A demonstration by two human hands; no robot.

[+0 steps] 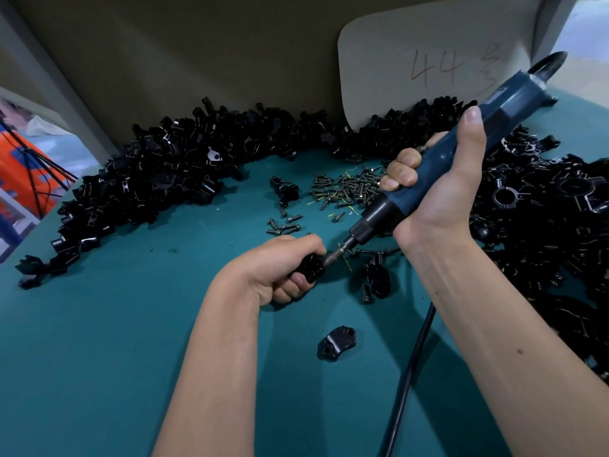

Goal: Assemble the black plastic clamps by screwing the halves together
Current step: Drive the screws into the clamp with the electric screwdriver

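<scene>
Your left hand (280, 265) grips a black clamp (309, 268); your right hand (438, 179) clasps the blue screwdriver (461, 143) (card (412, 61) reads "44").

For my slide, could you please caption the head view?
Right hand drives screwdriver into clamp held by left hand.

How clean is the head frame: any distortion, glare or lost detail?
Head view: strong wide-angle bending, forearms splay toward the bottom corners. Both hands, left and right, and the electric screwdriver look sharp. The black clamp-part pile merges into dark mass with small highlights. Top right corner is washed out bright.
</scene>
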